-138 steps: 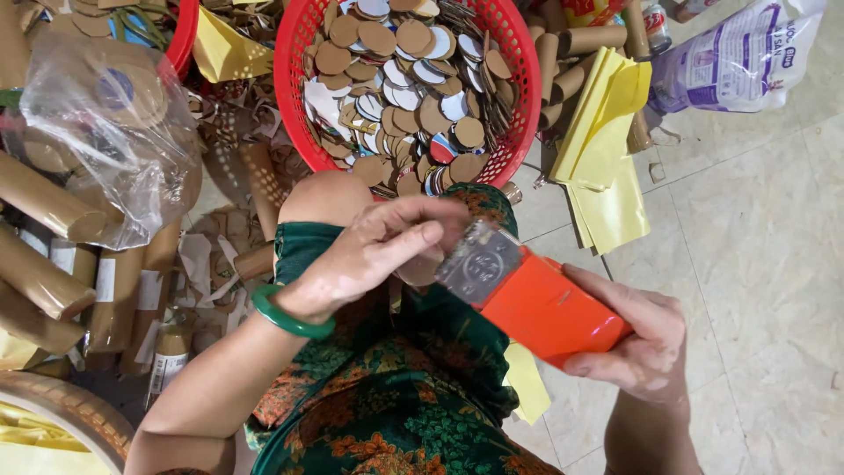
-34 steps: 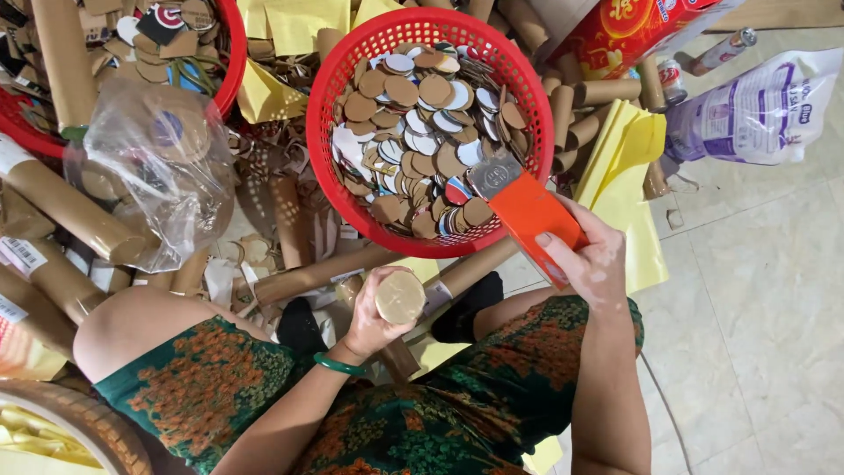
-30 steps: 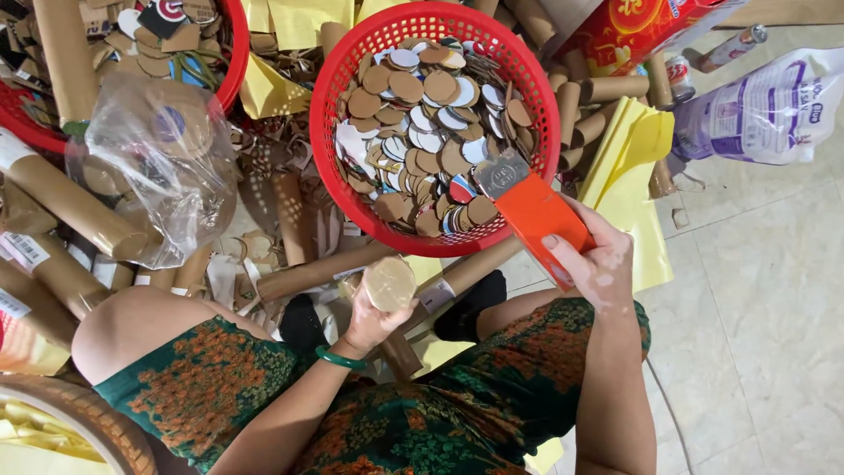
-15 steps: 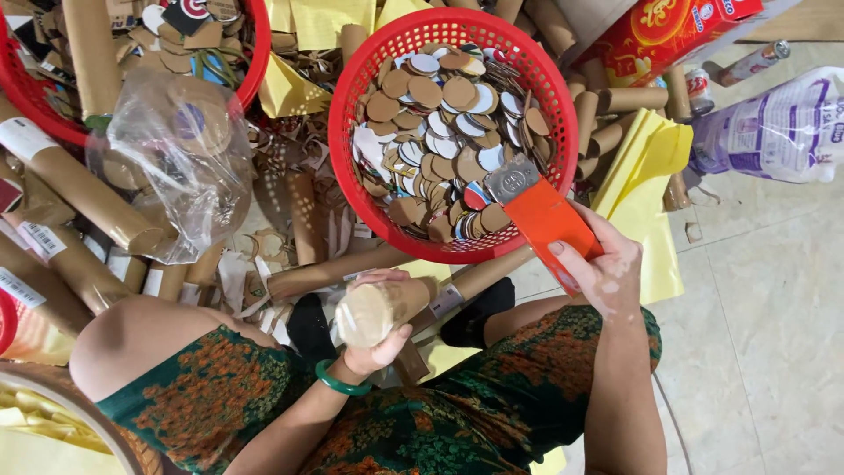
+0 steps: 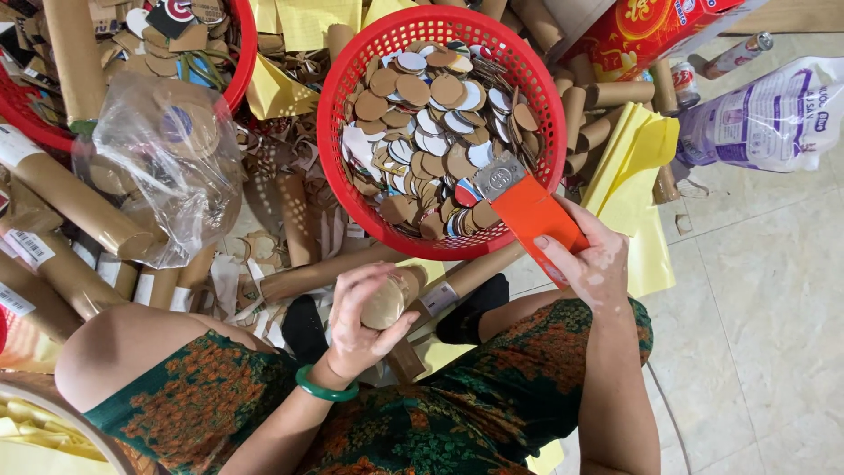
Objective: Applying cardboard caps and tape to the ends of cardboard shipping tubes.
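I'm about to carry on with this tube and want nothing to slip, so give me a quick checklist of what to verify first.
1. Left hand grips the cardboard tube by its end: ok.
2. Round disc seated flat on the tube end: cannot tell, fingers cover the edge.
3. Right hand holds the orange scraper firmly: ok.
4. Scraper's metal blade away from the left hand: ok, it is over the red basket.
5. Discs left in the basket: ok, plenty.

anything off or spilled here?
Nothing spilled: the card discs sit inside the red basket. The floor left of it is littered with cardboard scraps and loose tubes. The orange-handled tool rests across the basket rim.
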